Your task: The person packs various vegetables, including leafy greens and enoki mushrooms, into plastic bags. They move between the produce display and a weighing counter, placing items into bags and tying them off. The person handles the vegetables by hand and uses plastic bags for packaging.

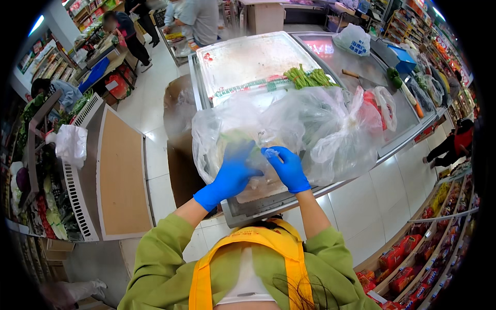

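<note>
Both of my hands wear blue gloves and work over a large clear plastic bag (pixel 211 124) at the near edge of the counter. My left hand (pixel 234 168) is motion-blurred at the bag, its thumb apart from its fingers; pale green shows faintly beside its fingertips, and whether it grips anything is unclear. My right hand (pixel 286 168) pinches a small crumpled piece of clear plastic (pixel 271 153) between thumb and fingertips. Right of it lies a knotted clear bag (pixel 345 135), its contents mostly hidden. Beyond the bags, bundles of green vegetable stems (pixel 306 77) rest by a white foam lid or box (pixel 252 58).
A knife (pixel 364 79) with a wooden handle lies on the metal counter (pixel 399 135), near a carrot (pixel 418 110) and a blue box (pixel 401 58). A cardboard box (pixel 180 155) stands left of the counter. Several people are around the shop.
</note>
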A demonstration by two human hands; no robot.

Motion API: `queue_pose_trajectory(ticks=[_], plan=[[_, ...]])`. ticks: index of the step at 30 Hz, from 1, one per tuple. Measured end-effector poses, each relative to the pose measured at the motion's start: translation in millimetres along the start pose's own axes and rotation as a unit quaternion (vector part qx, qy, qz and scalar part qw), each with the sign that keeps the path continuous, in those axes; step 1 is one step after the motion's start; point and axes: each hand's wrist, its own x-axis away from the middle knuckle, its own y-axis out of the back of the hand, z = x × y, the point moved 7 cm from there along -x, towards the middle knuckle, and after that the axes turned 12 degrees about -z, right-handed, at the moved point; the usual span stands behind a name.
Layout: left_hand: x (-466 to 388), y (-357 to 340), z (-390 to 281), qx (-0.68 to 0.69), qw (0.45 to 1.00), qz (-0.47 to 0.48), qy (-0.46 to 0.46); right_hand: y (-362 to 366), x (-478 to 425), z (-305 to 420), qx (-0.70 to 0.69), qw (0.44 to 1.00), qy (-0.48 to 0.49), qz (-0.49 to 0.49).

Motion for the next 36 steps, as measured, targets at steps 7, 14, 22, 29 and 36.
queue_pose_trajectory(ticks=[7,14,22,29,36], plan=[[21.8,-5.0,-2.7,-0.016,1.000,-0.021,0.011,6.0,-18.9,-14.2,0.146,0.988,0.001,0.050],[41.5,-8.0,-5.7,-0.018,0.998,-0.057,-0.011,-7.3,-19.6,-17.9,-0.285,0.940,-0.126,0.141],[36.2,4.4,-1.4,0.020,0.998,-0.067,0.007,-20.0,-11.7,-19.0,0.062,0.997,-0.025,0.031],[18.2,18.5,21.0,0.176,0.983,-0.044,0.032,-22.0,-14.2,-50.5,-0.004,0.997,-0.068,0.044],[14.4,-0.5,19.2,-0.007,0.992,0.049,0.116,-22.5,-9.0,-22.3,0.026,0.989,-0.137,0.040]])
